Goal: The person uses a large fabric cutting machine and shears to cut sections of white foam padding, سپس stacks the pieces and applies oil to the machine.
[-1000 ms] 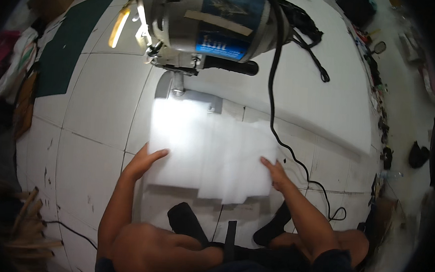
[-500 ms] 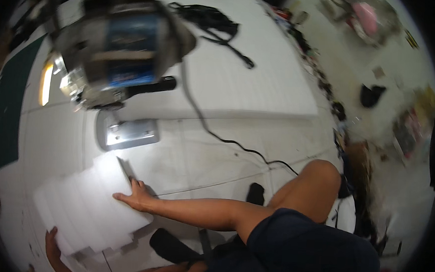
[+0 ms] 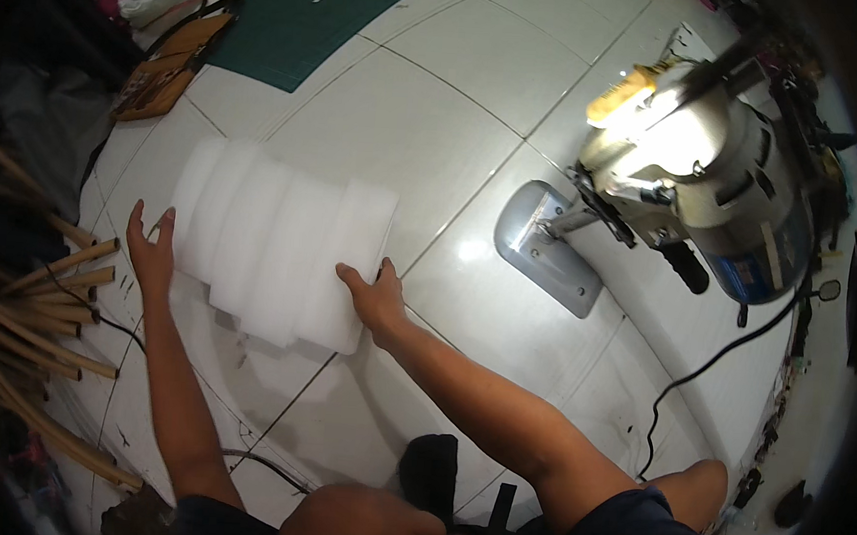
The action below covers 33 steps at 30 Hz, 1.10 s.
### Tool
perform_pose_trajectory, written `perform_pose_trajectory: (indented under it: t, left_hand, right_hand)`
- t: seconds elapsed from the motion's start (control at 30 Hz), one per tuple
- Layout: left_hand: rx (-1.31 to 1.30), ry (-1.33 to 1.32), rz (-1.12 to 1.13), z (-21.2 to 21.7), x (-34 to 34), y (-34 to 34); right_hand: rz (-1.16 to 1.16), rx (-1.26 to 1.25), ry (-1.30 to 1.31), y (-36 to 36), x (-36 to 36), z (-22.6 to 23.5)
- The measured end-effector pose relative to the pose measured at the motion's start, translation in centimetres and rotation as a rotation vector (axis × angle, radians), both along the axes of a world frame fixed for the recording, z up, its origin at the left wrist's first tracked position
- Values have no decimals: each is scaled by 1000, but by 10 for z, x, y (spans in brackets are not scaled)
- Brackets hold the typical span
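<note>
A stack of white foam pieces (image 3: 273, 243) lies on the tiled floor in front of me, its layers offset like steps. At the right end of the stack, my right hand (image 3: 377, 299) has its thumb on the top face and its fingers round the edge. My left hand (image 3: 153, 246) is at the left end, thumb and fingers spread. Its thumb comes up to the foam's edge; whether it touches, I cannot tell. Nothing shows between the left fingers.
An electric fabric cutter (image 3: 719, 177) with a lit lamp stands to the right on its grey metal base (image 3: 552, 251). A black cord (image 3: 713, 354) trails from it. A thick white slab (image 3: 689, 333) lies beyond. Cardboard tubes (image 3: 63, 314) and a green sheet (image 3: 306, 25) are at left.
My view has swung to the left, so the foam stack and both hands appear higher and nearer the middle, and the cutter farther right. The right hand stays on the stack's right end.
</note>
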<state>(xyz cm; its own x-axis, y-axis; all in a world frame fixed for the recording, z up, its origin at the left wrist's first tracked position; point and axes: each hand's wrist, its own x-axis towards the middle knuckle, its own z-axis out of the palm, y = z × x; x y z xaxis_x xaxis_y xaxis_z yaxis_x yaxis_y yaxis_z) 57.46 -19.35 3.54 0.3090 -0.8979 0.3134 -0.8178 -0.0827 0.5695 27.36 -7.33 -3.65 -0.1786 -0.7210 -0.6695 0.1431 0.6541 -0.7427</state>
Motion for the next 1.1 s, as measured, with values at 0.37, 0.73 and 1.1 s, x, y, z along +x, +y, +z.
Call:
perform_pose_trajectory:
  t: [0.37,0.73,1.1]
  left_hand:
    - [93,-142,44,-133,-90,259]
    - [245,-230,107,-133,-91,259]
    - [245,-357,133,-141,-89,249]
  right_hand:
    - [42,-3,-124,-72,59,-8]
    - [-33,-23,-108,-150,157,3]
    - [516,-252,110,-112,34,36]
